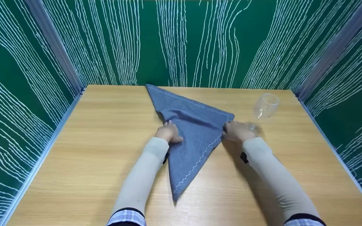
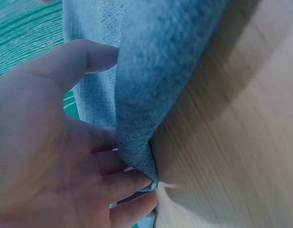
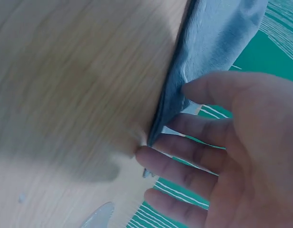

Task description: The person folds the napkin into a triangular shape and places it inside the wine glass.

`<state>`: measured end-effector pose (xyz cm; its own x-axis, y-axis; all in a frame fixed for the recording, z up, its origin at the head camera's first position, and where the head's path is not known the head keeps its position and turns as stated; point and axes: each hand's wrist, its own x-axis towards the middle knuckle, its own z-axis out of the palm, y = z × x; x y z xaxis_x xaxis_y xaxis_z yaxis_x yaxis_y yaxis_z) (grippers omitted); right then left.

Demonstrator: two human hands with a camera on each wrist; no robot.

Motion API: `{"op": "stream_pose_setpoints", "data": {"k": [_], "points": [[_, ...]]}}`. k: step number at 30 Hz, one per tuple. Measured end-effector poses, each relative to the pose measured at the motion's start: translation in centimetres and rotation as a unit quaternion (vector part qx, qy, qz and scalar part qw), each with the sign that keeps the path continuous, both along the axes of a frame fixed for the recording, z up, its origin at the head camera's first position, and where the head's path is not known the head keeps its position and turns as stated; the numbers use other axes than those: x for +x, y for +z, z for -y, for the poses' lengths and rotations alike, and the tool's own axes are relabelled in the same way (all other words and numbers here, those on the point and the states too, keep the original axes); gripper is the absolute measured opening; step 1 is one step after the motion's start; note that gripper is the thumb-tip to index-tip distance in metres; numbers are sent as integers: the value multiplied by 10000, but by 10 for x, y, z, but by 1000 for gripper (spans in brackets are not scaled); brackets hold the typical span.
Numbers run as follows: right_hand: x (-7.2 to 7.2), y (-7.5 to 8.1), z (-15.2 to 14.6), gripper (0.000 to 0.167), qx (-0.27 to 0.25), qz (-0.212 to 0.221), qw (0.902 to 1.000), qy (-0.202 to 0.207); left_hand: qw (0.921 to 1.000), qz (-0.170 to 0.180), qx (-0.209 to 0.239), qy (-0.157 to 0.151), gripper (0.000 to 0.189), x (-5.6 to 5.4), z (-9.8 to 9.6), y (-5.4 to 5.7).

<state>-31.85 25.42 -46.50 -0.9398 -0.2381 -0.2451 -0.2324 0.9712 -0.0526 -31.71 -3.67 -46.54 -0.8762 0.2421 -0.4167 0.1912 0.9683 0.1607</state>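
Observation:
A grey-blue cloth (image 1: 196, 135) with wavy white stitching along its edges lies folded on the table, a crease raised across its middle. My left hand (image 1: 169, 131) rests at its left side, thumb spread over the fabric. In the left wrist view, the thumb and fingers (image 2: 122, 183) touch a rounded fold of the cloth (image 2: 156, 61). On the right, my right hand (image 1: 239, 131) touches the cloth's edge near its right corner. The right wrist view shows the thumb against the cloth (image 3: 210, 47) and fairly straight fingers (image 3: 180, 168) along its lower edge.
A clear stemmed glass (image 1: 266, 106) stands just beyond my right hand, its base partly behind that hand. The wooden table (image 1: 118, 116) is bounded by green panels (image 1: 149, 40) with white lines at the back and both sides.

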Motion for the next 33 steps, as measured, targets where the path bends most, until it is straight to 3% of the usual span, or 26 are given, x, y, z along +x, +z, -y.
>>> {"op": "stream_pose_setpoints", "data": {"k": [5, 10, 13, 19, 24, 33], "points": [[-1, 1, -5, 45, -223, 79, 9994, -232, 10000, -24, -6, -42, 81, 0, 0, 0], [-12, -9, -11, 38, -649, -307, 9971, -249, 9999, -39, -49, -91, 81, -1, -1, 1], [-20, -17, -13, 47, -948, -357, 9945, -272, 9999, -8, -45, -89, 81, -1, -2, 0], [-29, -28, -16, 62, -1565, 13, 9877, 78, 10000, 27, -6, -74, 81, -2, 0, -2], [-31, -31, -16, 61, -1470, 190, 9888, 176, 9999, 57, -6, -135, 82, -3, -1, -2], [-29, -37, -16, 63, -1355, -23, 9902, 328, 9996, 96, -87, -234, 84, -4, 0, -3]]}}
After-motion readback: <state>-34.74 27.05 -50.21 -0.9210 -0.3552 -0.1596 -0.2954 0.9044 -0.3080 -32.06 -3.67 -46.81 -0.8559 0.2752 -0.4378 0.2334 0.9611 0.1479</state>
